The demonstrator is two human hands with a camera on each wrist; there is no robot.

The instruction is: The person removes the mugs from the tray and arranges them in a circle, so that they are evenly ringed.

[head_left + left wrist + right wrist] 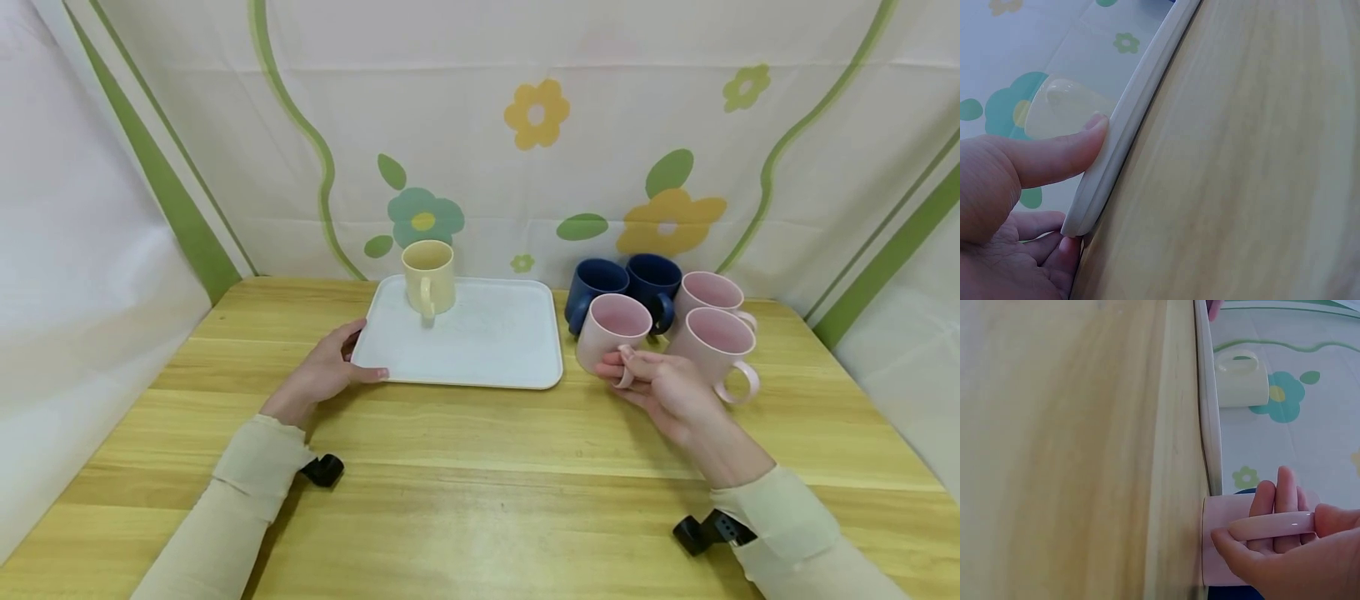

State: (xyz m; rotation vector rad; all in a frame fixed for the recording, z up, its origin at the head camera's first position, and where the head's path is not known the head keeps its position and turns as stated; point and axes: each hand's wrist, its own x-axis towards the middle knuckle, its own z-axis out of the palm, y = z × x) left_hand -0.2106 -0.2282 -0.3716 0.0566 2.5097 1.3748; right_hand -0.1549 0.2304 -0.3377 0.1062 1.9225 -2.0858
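Observation:
In the head view a white tray [487, 342] lies on the table, with a pale yellow mug [442, 287] upright near its back left corner. My left hand [324, 368] holds the tray's left end; the left wrist view has the thumb [1063, 153] on the rim and the other fingers around the corner, partly hidden. To the right of the tray, my right hand [678, 393] grips the handle of a pink mug [600, 337]. That mug stands upright, and the right wrist view shows fingers curled about its handle [1272, 525].
Close behind the gripped mug stand two dark blue mugs [581, 287], side by side. Two more pink mugs [697, 354] are at its right, near my right hand. A flower-printed cloth [480, 167] hangs behind the wooden table [465, 467].

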